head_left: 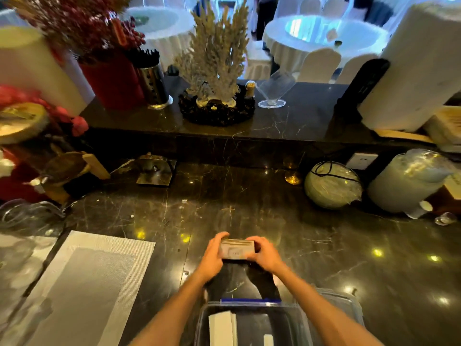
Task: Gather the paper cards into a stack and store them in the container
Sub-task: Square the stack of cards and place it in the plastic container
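A thick stack of pale paper cards [236, 250] stands on edge on the dark marble counter, held between both hands. My left hand [212, 255] grips its left end and my right hand [264, 253] grips its right end. A clear plastic container [287, 311] with a blue front clip sits at the near edge, just below my forearms. White paper pieces [222, 328] lie inside it. My right forearm crosses over the container's right side.
A grey woven placemat [82, 283] lies at the left. Further back stand a coral ornament [217, 78], a red vase [112, 81], a metal holder [154, 83], a round green object [333, 186] and a large white jug [409, 181].
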`<state>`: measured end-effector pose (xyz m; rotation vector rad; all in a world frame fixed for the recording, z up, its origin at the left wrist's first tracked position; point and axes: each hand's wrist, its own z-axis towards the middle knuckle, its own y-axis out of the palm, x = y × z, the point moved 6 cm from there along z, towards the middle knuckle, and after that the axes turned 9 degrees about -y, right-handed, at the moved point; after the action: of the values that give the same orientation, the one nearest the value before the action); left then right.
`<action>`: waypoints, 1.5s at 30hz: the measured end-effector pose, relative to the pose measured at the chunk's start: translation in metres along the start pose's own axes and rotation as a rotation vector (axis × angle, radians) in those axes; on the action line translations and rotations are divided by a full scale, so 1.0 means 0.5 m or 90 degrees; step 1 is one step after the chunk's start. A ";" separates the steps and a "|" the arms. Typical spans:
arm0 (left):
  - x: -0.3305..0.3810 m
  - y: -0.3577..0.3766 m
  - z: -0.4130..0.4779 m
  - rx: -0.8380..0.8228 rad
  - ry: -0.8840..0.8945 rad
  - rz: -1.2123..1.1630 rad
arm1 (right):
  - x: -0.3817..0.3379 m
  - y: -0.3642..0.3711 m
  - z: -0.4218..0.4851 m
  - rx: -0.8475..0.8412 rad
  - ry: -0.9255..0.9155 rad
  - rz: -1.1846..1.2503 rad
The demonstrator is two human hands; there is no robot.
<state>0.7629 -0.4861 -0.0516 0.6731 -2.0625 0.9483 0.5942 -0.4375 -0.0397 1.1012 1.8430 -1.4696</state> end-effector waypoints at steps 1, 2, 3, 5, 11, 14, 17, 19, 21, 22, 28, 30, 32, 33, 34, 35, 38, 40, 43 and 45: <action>0.015 -0.011 -0.015 -0.024 0.005 -0.058 | -0.012 -0.008 -0.017 -0.011 0.013 0.049; 0.028 -0.023 -0.027 -0.040 0.001 -0.114 | -0.022 -0.016 -0.032 -0.027 0.027 0.099; 0.040 -0.037 -0.043 -0.046 -0.011 -0.165 | -0.036 -0.023 -0.050 -0.042 0.037 0.150; 0.061 -0.062 -0.076 -0.044 -0.046 -0.309 | -0.068 -0.035 -0.091 -0.060 0.056 0.276; 0.145 -0.034 -0.188 -0.023 -0.062 -0.705 | -0.161 -0.019 -0.201 0.002 0.089 0.560; 0.150 0.022 -0.243 -0.024 -0.101 -0.740 | -0.167 0.024 -0.255 0.060 0.113 0.587; 0.125 0.042 -0.279 0.029 -0.126 -0.678 | -0.162 0.057 -0.302 0.090 0.134 0.520; 0.109 0.041 -0.292 0.041 -0.134 -0.629 | -0.162 0.064 -0.326 0.059 0.138 0.448; 0.099 0.033 -0.302 0.040 -0.127 -0.620 | -0.166 0.052 -0.341 0.000 0.118 0.352; 0.094 0.028 -0.306 0.040 -0.125 -0.621 | -0.165 0.039 -0.347 -0.012 0.114 0.315; 0.084 0.011 -0.326 -0.029 -0.105 -0.484 | -0.165 -0.038 -0.349 0.088 0.149 0.392; 0.105 0.036 -0.339 -0.083 -0.086 -0.416 | -0.195 -0.018 -0.346 0.087 0.143 0.452; 0.123 0.068 -0.343 -0.082 -0.068 -0.362 | -0.220 0.016 -0.342 0.072 0.145 0.457; 0.128 0.076 -0.341 -0.054 -0.063 -0.344 | -0.226 0.026 -0.340 0.067 0.144 0.439; 0.127 0.077 -0.336 -0.018 -0.070 -0.339 | -0.227 0.029 -0.339 0.066 0.148 0.435; 0.124 0.071 -0.333 0.011 -0.081 -0.351 | -0.223 0.028 -0.335 0.069 0.156 0.456; 0.118 0.049 -0.324 0.040 -0.070 -0.342 | -0.206 0.014 -0.329 0.096 0.177 0.525; 0.127 0.057 -0.321 0.031 -0.045 -0.292 | -0.209 0.025 -0.330 0.102 0.181 0.527; 0.133 0.071 -0.317 0.033 -0.044 -0.256 | -0.210 0.043 -0.326 0.092 0.177 0.524; 0.129 0.062 -0.318 0.021 -0.039 -0.278 | -0.190 0.036 -0.316 0.119 0.174 0.559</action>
<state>0.7696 -0.3503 0.0576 1.1258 -1.8434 0.7143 0.6721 -0.3096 0.0696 1.9464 1.0984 -0.9891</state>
